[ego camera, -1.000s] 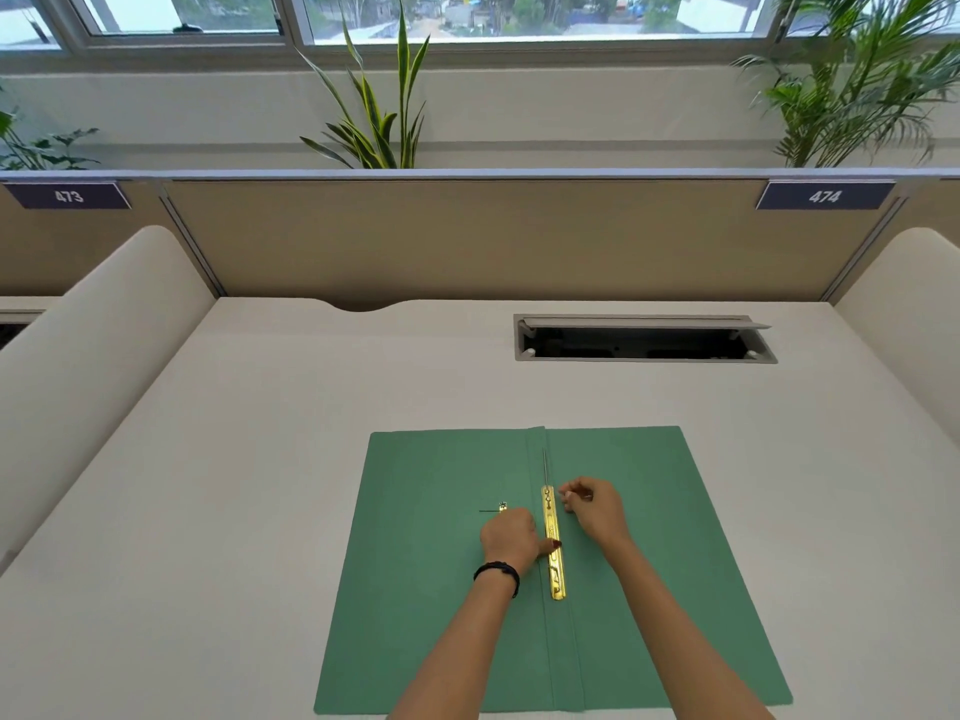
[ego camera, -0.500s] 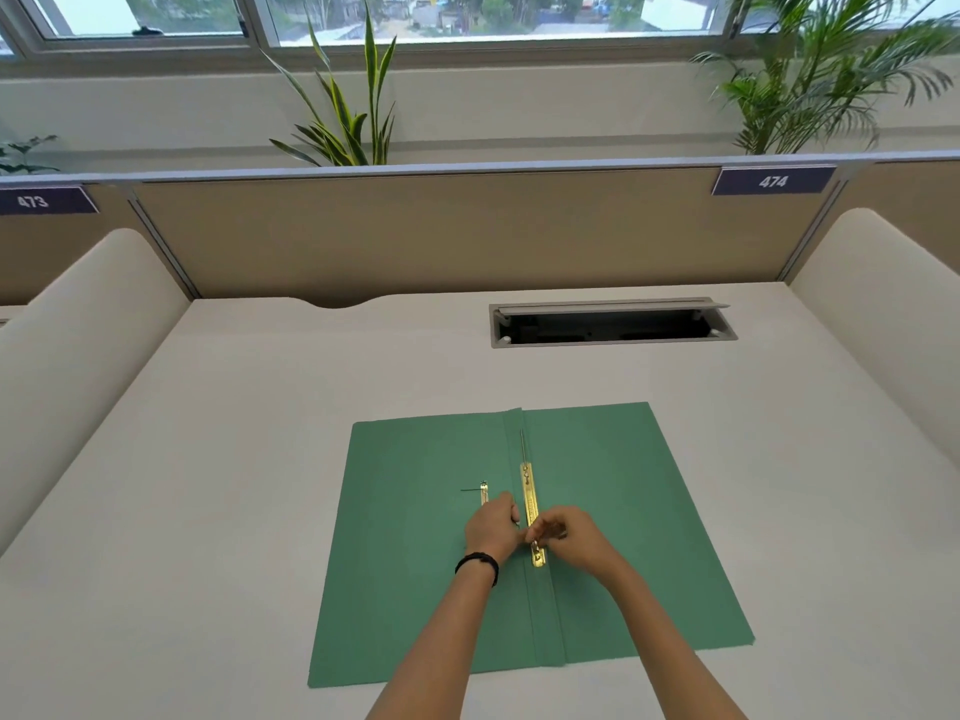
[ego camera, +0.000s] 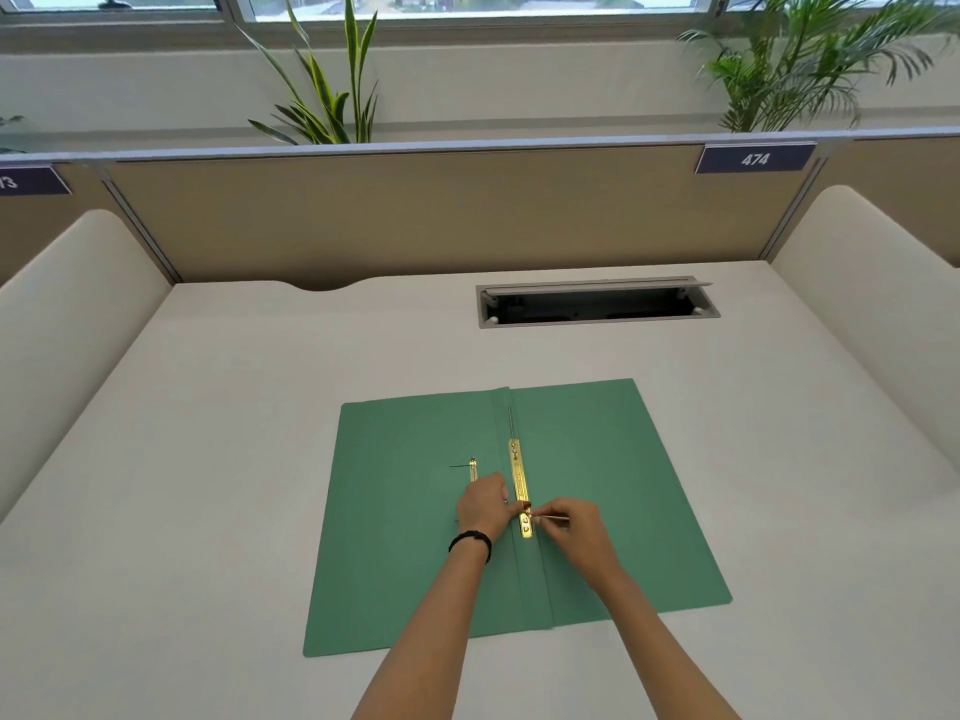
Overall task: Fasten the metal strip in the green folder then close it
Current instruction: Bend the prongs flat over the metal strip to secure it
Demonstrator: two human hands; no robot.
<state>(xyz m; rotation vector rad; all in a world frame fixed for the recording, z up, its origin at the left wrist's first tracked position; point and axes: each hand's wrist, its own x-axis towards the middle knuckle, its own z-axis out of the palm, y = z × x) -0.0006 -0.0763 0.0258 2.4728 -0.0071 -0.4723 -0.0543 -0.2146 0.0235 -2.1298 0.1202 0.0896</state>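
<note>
The green folder (ego camera: 405,532) lies open and flat on the desk. A gold metal strip (ego camera: 519,480) runs along its spine fold. My left hand (ego camera: 483,504), with a black wristband, presses on the strip's left side near its lower end. My right hand (ego camera: 574,527) pinches a thin metal prong that sticks out to the right at the strip's lower end. Another thin prong (ego camera: 511,420) lies flat above the strip's top end. A small gold slider piece (ego camera: 472,467) rests on the left flap.
An open cable tray slot (ego camera: 597,304) is set in the desk behind the folder. Padded cream dividers (ego camera: 67,314) stand at both sides and a tan partition (ego camera: 415,215) with a 474 tag at the back. Plants stand beyond.
My right hand has moved from the strip's upper part down to its lower end and now pinches the prong there. My left hand stays beside the strip. The camera view shifted slightly.
</note>
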